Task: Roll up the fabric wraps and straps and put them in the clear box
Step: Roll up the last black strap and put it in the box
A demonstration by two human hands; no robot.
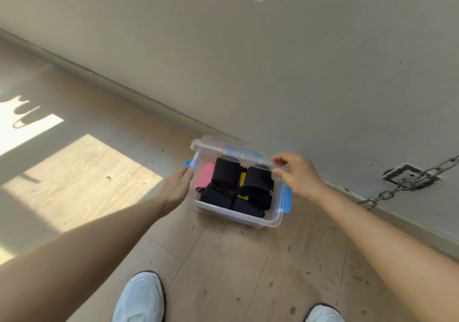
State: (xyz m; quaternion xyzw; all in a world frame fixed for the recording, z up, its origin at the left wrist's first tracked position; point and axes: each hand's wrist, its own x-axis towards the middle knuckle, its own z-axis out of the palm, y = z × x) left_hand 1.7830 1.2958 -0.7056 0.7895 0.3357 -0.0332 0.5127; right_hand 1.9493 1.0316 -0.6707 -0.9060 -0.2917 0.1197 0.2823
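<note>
a: clear box [238, 218] down on the wooden floor [223, 259], right by the wall, and it's packed: black rolls [224, 172], a pink roll [205, 175] on the left, a yellow strap [242, 180] peeking out between them.
b: soft stuff, that. light too, i'd guess. squashy, nothing to break.
a: agreed, though rolled fabric likes to spring loose. the box is the stiff part. thin plastic, probably a bit slick.
b: and the hands?
a: left hand [177, 187] flat, fingers straight, against the left wall by a blue clip [186, 164]. right hand [300, 175] at the far right corner, fingers curled beside the lid [213, 145] edge. whether it's actually pinching anything, i can't tell through clear plastic.
b: where would you take hold?
a: the rim, both sides. or the lid by its corners.
</note>
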